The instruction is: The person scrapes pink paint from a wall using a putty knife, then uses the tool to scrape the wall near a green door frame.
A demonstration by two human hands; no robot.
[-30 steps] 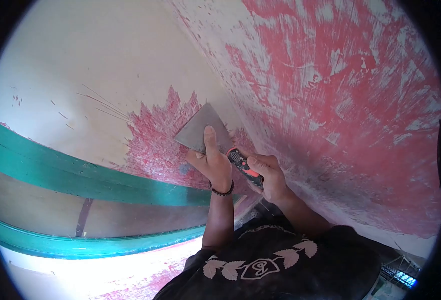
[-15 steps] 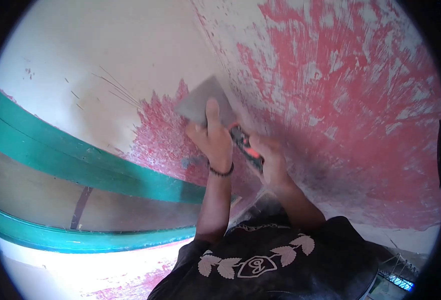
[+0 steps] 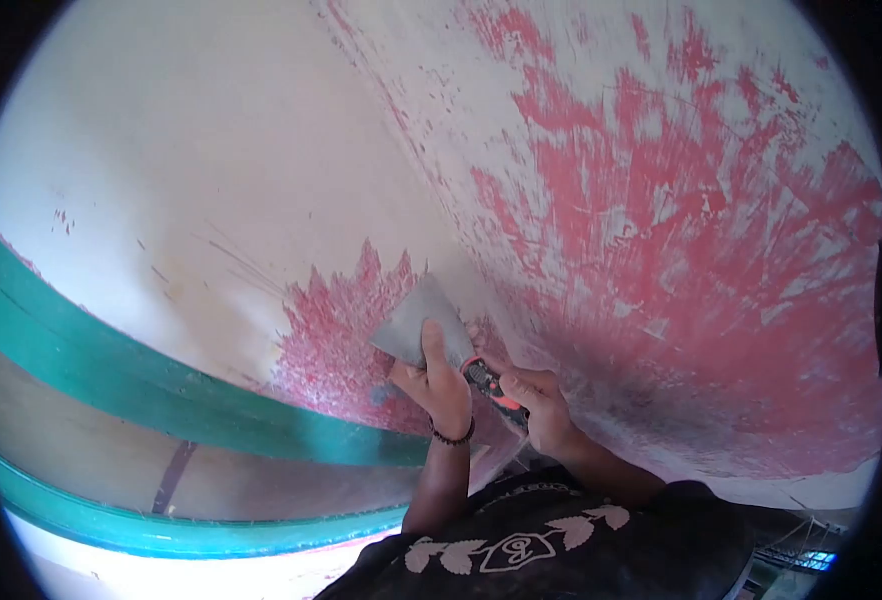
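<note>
A wide scraper (image 3: 419, 317) with a grey metal blade and a black-and-red handle lies against the wall, close to the corner. My right hand (image 3: 544, 408) is wrapped around its handle. With one finger stretched along the blade, my left hand (image 3: 443, 390) holds the scraper at the blade's base; its other fingers are partly hidden. A dark beaded bracelet circles the left wrist. Beside the blade, a jagged pink patch (image 3: 331, 315) shows where the white coating (image 3: 261, 130) is off.
To the right, the adjoining wall (image 3: 681, 230) is streaked pink and white. A green-painted frame (image 3: 161, 335) curves along the left, with a second green band (image 3: 211, 538) below it. Metal wirework (image 3: 811, 545) shows at the lower right.
The camera view has tilted, so the whole scene sits lower. Both hands and the scraper have drawn back toward me along the wall, uncovering more pink beside the blade tip.
</note>
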